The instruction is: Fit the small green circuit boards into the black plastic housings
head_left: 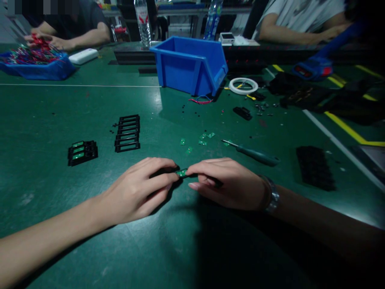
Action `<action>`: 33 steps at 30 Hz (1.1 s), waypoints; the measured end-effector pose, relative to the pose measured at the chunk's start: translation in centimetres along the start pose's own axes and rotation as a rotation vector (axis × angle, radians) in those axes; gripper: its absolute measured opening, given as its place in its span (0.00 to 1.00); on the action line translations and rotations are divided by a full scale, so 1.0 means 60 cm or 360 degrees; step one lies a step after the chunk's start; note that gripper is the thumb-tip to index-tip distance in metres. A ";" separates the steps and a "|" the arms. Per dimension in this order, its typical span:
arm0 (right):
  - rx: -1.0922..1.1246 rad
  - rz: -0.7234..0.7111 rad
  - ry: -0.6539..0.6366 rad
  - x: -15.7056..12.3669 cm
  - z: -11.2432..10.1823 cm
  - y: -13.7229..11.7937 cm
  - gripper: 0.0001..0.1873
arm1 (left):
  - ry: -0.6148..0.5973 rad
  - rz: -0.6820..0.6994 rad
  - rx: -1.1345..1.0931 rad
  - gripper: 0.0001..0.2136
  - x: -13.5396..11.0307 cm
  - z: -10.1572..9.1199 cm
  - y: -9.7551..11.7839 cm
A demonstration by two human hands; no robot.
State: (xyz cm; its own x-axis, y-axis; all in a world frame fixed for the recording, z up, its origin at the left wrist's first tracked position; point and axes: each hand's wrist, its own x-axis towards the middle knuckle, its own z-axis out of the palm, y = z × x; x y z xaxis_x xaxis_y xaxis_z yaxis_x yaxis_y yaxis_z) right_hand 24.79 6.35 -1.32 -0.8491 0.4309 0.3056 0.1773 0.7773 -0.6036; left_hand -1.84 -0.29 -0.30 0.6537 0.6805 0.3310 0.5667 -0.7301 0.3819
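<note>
Between my hands, at the middle front of the table, is a small green circuit board [181, 173] in a dark holder. My left hand [147, 186] grips its left end with closed fingers. My right hand [225, 182] is curled, its index fingertip on the board's right end and its thumb slightly apart below. Several loose green boards [202, 142] lie just beyond. A green-handled screwdriver [255, 154] rests behind my right hand. To the left are a black slotted frame [127, 133] and a black holder [82, 153] with green boards set in it.
A blue bin [186, 66] stands at the back, with a white tape ring [243, 86] beside it. Black parts [315, 167] lie at right, and small screws [264, 107] are scattered farther back. A blue tray [36, 66] holds wires. Two people sit across the table.
</note>
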 end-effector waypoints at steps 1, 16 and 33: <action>-0.0003 0.0001 0.0002 0.000 0.000 0.000 0.13 | 0.0006 0.0003 -0.0002 0.15 0.000 -0.001 0.000; -0.0027 0.0009 0.0004 0.001 0.000 0.000 0.13 | -0.0005 -0.0001 0.0014 0.15 0.001 0.001 0.001; -0.0076 0.0033 0.0079 0.005 -0.011 -0.014 0.11 | 0.0089 0.0029 -0.0006 0.12 0.003 0.003 -0.002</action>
State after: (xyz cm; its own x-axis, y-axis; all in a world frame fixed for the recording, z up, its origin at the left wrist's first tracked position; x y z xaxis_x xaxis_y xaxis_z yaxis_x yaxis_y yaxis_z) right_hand 24.70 6.15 -0.21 -0.8194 0.4687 0.3301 0.2192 0.7882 -0.5750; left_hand -1.65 -0.09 -0.45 0.6348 0.6698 0.3853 0.5533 -0.7421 0.3784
